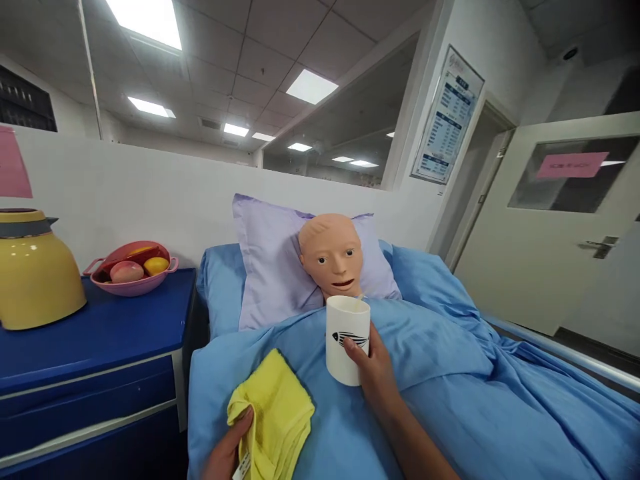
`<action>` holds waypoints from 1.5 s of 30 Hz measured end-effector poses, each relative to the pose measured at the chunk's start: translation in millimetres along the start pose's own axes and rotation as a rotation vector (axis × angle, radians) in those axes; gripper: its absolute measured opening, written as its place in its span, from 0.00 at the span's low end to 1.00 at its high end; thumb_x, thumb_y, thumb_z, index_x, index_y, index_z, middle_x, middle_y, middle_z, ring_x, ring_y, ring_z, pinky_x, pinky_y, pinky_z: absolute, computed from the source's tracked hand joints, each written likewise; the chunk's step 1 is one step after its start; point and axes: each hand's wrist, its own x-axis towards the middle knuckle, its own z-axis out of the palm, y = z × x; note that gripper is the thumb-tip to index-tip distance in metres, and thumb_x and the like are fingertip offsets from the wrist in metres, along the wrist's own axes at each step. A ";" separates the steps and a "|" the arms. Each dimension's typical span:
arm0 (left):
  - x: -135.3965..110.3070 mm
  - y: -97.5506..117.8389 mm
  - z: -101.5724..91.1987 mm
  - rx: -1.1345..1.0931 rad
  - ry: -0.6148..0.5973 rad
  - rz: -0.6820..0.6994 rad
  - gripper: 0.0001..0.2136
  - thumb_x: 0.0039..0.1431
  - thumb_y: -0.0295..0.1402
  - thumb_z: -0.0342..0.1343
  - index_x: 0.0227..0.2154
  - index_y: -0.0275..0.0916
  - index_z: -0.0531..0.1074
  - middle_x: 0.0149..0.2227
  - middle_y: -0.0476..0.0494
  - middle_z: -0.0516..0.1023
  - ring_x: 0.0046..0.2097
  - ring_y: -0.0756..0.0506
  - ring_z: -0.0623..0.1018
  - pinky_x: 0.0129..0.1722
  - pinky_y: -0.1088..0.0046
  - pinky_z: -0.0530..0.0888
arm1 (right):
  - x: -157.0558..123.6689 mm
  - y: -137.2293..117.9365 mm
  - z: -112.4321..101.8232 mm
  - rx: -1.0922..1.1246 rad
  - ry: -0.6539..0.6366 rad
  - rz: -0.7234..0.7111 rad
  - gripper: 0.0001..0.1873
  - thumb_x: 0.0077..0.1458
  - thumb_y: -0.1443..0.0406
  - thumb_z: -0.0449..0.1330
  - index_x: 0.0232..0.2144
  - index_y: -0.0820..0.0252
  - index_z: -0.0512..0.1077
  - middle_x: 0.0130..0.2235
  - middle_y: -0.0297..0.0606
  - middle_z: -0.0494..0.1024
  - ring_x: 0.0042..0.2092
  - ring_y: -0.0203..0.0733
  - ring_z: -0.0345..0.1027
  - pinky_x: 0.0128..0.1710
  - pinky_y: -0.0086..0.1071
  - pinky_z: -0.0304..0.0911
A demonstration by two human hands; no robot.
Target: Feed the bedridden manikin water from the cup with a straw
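Note:
My right hand (376, 365) is wrapped around a white mug (345, 363) with a black striped fish printed on it. The mug is upright, and a thin pale straw or stick (359, 301) pokes out over its rim. Just beyond it lies a mannequin (331, 257) with its mouth open, its head on a lilac pillow (273, 257). At the lower left, my left hand (231, 445) grips a folded yellow towel (275, 413) by its edge, the tag showing. Blue bedding (440, 413) covers the mannequin below the neck.
Left of the bed stands a blue bedside cabinet (115, 330). On it are a yellow thermos jug (37, 273) and a pink basket (135, 288) of fruit. A bed rail (570, 357) runs along the right side. Behind it is a door (565, 253).

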 end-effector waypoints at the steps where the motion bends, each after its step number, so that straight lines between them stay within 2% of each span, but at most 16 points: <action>1: 0.5 -0.9 1.9 -0.009 0.026 -0.027 0.29 0.49 0.32 0.64 0.56 0.41 0.64 0.43 0.41 0.81 0.52 0.36 0.75 0.57 0.59 0.70 | 0.2 0.6 -0.1 -0.011 0.008 0.012 0.27 0.43 0.49 0.65 0.43 0.55 0.69 0.35 0.38 0.78 0.34 0.45 0.70 0.31 0.34 0.66; 3: 1.3 -2.4 4.2 -0.026 0.061 -0.072 0.27 0.51 0.30 0.62 0.55 0.40 0.65 0.42 0.40 0.81 0.49 0.36 0.77 0.55 0.59 0.72 | 0.8 1.8 -0.7 -0.033 0.008 0.026 0.27 0.44 0.50 0.65 0.44 0.54 0.69 0.36 0.38 0.78 0.34 0.45 0.70 0.31 0.34 0.66; 8: 0.7 -4.1 0.0 -0.031 0.043 -0.149 0.25 0.49 0.30 0.64 0.52 0.36 0.68 0.39 0.39 0.82 0.44 0.36 0.79 0.50 0.58 0.75 | 0.8 0.9 0.0 -0.028 -0.038 0.040 0.26 0.44 0.50 0.65 0.44 0.54 0.70 0.34 0.37 0.79 0.34 0.45 0.71 0.31 0.35 0.67; 12: -1.5 -2.7 -2.2 0.032 0.006 -0.141 0.24 0.48 0.33 0.65 0.50 0.35 0.70 0.36 0.39 0.82 0.41 0.36 0.81 0.47 0.58 0.76 | -0.3 -2.2 2.8 -0.004 -0.011 0.054 0.25 0.42 0.50 0.66 0.41 0.55 0.71 0.32 0.38 0.79 0.34 0.46 0.72 0.30 0.34 0.66; 17: -9.4 1.1 7.4 -0.014 -0.021 -0.167 0.22 0.49 0.31 0.64 0.49 0.34 0.71 0.35 0.39 0.82 0.40 0.36 0.81 0.46 0.60 0.77 | 0.0 -2.5 3.9 0.026 -0.022 0.068 0.24 0.43 0.50 0.66 0.41 0.55 0.71 0.32 0.37 0.79 0.33 0.45 0.72 0.31 0.34 0.67; 25: -15.0 4.3 14.9 -0.046 0.027 -0.164 0.19 0.49 0.29 0.64 0.45 0.38 0.73 0.29 0.44 0.82 0.38 0.39 0.82 0.42 0.65 0.78 | -0.9 2.5 4.3 0.041 0.015 0.097 0.26 0.44 0.51 0.65 0.45 0.54 0.71 0.33 0.38 0.79 0.33 0.46 0.72 0.30 0.35 0.67; 30: -13.8 2.1 14.5 -0.014 0.032 -0.140 0.20 0.48 0.26 0.63 0.47 0.35 0.72 0.31 0.41 0.82 0.38 0.37 0.81 0.42 0.62 0.78 | -0.2 4.9 3.3 0.054 -0.002 0.109 0.26 0.46 0.51 0.65 0.46 0.54 0.70 0.34 0.38 0.79 0.34 0.45 0.72 0.31 0.34 0.68; 35: -11.0 0.5 11.1 -0.012 0.041 -0.127 0.20 0.50 0.28 0.63 0.48 0.35 0.71 0.33 0.40 0.82 0.38 0.37 0.81 0.42 0.62 0.78 | -1.9 -3.7 8.8 0.096 0.019 0.124 0.26 0.45 0.50 0.65 0.44 0.56 0.71 0.33 0.39 0.78 0.31 0.44 0.71 0.27 0.33 0.67; 39: -9.1 -1.1 8.5 0.010 0.064 -0.110 0.20 0.49 0.26 0.63 0.47 0.34 0.71 0.34 0.40 0.82 0.37 0.38 0.82 0.42 0.63 0.79 | -2.7 -7.7 10.4 0.113 0.014 0.136 0.26 0.44 0.50 0.65 0.44 0.57 0.71 0.34 0.39 0.78 0.31 0.43 0.71 0.27 0.32 0.67; 45: -12.9 0.3 13.6 0.042 0.076 -0.093 0.20 0.50 0.26 0.62 0.48 0.34 0.70 0.35 0.40 0.82 0.36 0.39 0.82 0.42 0.63 0.79 | -2.2 -8.6 9.9 0.152 -0.012 0.177 0.26 0.44 0.51 0.65 0.44 0.57 0.71 0.34 0.39 0.79 0.31 0.44 0.72 0.28 0.33 0.67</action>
